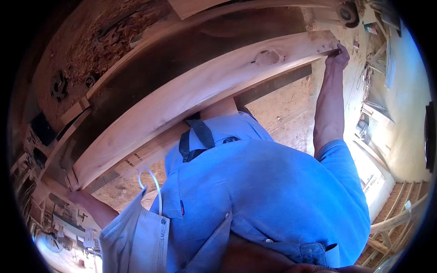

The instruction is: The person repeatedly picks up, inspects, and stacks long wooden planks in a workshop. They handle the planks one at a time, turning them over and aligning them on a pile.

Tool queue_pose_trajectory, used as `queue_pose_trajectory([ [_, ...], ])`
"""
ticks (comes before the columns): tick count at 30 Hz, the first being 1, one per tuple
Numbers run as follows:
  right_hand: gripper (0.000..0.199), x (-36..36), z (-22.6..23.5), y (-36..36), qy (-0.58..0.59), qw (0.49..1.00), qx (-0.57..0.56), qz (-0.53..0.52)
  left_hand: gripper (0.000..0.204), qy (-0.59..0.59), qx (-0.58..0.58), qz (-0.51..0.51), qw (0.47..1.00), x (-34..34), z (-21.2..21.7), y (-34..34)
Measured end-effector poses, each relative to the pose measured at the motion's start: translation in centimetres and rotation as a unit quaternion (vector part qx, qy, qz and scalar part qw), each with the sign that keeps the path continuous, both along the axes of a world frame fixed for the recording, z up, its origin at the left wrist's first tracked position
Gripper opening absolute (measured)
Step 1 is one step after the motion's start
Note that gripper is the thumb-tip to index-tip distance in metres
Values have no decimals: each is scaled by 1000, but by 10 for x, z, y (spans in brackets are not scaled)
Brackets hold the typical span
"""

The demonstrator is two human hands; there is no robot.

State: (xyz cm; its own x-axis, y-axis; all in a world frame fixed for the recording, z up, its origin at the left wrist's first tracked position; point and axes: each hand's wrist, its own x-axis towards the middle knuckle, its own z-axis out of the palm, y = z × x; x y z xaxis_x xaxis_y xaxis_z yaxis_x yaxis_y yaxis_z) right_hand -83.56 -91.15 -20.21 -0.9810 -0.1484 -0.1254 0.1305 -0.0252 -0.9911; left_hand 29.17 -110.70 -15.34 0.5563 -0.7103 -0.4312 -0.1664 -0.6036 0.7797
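A long, pale wooden board (pixel 191 91) stretches across in front of my body, from the lower left up to the upper right. Near its right part a dark oval knot shows. My right hand (pixel 337 60) is closed round the board's right end, arm stretched out. At the opposite end, my left hand (pixel 77 195) grips the board, partly in shadow, with its fingers over the edge. The middle of the board passes just in front of my waist.
Beyond the board runs a dark recessed surface with a curved wooden rim (pixel 123 59). Wood shavings (pixel 86 50) cover the area behind it. A white face mask (pixel 134 232) hangs at lower left. Wooden frame pieces (pixel 387 227) are at lower right.
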Motion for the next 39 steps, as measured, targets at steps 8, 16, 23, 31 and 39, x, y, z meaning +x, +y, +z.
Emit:
queue_pose_trajectory([
  [8,45,38,-15,68,-63,986,-153,2,42,-98,-4,14,995,0,-3,31],
  [16,28,44,-31,87,-67,987,-146,10,42,-225,1,-41,973,-2,-17,34],
  [23,20,83,-17,85,4,1000,0,30,41,-347,13,-85,934,-11,-36,34],
  [31,11,150,-7,81,-57,998,30,-23,41,-426,20,-111,898,-13,-48,26],
  [39,15,221,5,64,-74,996,-2,-45,40,-462,15,-132,877,-12,-55,19],
])
